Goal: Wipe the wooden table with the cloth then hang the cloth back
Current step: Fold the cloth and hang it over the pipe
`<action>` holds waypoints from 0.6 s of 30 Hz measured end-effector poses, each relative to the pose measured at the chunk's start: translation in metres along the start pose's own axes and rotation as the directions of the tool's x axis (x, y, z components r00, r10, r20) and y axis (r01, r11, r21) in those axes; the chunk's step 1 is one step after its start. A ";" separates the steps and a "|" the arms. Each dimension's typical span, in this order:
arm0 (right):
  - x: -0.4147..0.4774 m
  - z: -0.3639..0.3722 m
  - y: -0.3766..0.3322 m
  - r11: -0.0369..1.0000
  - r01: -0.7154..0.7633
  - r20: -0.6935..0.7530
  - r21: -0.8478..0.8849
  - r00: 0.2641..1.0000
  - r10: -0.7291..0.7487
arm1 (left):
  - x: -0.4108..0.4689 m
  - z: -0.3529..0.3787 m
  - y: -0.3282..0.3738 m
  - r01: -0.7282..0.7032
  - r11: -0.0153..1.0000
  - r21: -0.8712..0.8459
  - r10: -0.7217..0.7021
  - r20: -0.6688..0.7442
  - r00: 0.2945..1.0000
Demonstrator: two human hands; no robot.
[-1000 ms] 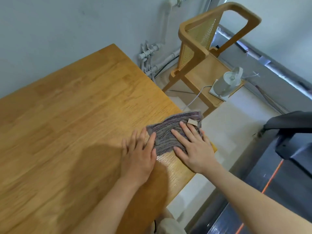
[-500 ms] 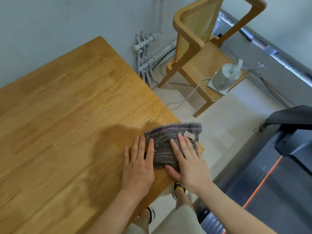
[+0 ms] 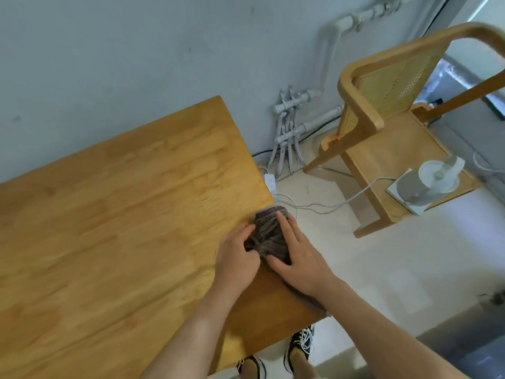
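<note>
The grey striped cloth (image 3: pixel 269 232) lies bunched at the right edge of the wooden table (image 3: pixel 123 214), partly hanging over that edge. My left hand (image 3: pixel 236 258) is on its left side, fingers curled into the fabric so that creases gather there. Along the table edge my right hand (image 3: pixel 297 258) presses the cloth's right side with straight fingers. A strip of cloth also shows under my right wrist at the edge.
A wooden chair (image 3: pixel 363 113) with a cane back stands to the right, with a white kettle (image 3: pixel 429 184) on its seat. Grey pipes (image 3: pixel 289 127), a white power strip (image 3: pixel 270 184) and cables lie on the floor by the wall. My shoes (image 3: pixel 300 346) show below the table's near edge.
The cloth was spread flat under two flat hands; now it is bunched up. My left fingers have curled into it. Both hands sit farther along the table's right edge.
</note>
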State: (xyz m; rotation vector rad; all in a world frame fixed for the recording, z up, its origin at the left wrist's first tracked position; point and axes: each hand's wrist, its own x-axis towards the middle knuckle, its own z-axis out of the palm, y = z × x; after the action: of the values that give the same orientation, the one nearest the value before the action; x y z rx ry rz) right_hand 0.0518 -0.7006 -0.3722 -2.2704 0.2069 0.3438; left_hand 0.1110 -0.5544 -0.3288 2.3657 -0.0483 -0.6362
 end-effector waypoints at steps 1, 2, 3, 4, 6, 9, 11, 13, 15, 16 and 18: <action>0.008 -0.005 -0.008 0.999 0.015 -0.018 0.050 1.000 -0.015 | 0.005 -0.011 0.009 0.133 0.936 -0.326 -0.134 0.017 0.991; 0.017 -0.009 -0.014 0.996 0.019 -0.049 0.093 0.999 -0.014 | 0.011 -0.021 0.015 0.225 0.783 -0.579 -0.227 0.070 0.971; 0.026 -0.014 -0.019 0.993 0.015 -0.076 0.114 0.997 -0.007 | 0.015 -0.028 0.018 0.263 0.635 -0.726 -0.270 0.110 0.956; 0.035 -0.019 -0.024 0.995 -0.001 -0.081 0.102 0.997 0.009 | 0.018 -0.035 0.020 0.260 0.549 -0.794 -0.269 0.127 0.955; 0.053 -0.032 -0.030 1.000 0.007 -0.013 0.003 1.000 -0.007 | 0.020 -0.045 0.028 0.228 0.486 -0.844 -0.202 0.145 0.969; 0.070 -0.058 -0.053 0.985 0.113 0.219 -0.131 0.972 -0.083 | 0.020 -0.061 0.033 0.209 0.445 -0.871 -0.055 0.207 0.977; 0.076 -0.076 -0.077 0.952 0.140 0.408 -0.272 0.913 -0.017 | 0.016 -0.084 0.037 0.143 0.432 -0.890 0.074 0.193 0.978; 0.082 -0.095 -0.100 0.925 0.161 0.497 -0.343 0.867 0.034 | 0.014 -0.111 0.039 0.059 0.458 -0.887 0.183 0.159 0.970; 0.091 -0.113 -0.122 0.871 0.185 0.442 -0.456 0.896 0.041 | 0.014 -0.143 0.044 0.008 0.497 -0.868 0.202 0.125 0.971; 0.095 -0.124 -0.136 0.842 0.184 0.395 -0.507 0.918 0.038 | 0.015 -0.158 0.046 -0.021 0.505 -0.863 0.194 0.090 0.977; 0.101 -0.143 -0.164 0.826 0.175 0.288 -0.536 0.957 -0.016 | 0.018 -0.187 0.051 -0.136 0.509 -0.850 0.202 -0.036 0.979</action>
State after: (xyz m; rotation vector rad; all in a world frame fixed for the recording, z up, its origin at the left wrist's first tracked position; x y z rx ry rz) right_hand 0.2158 -0.7044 -0.1971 -2.7568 -0.1821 0.7373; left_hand 0.2189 -0.4838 -0.1836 1.3366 0.0054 -0.4767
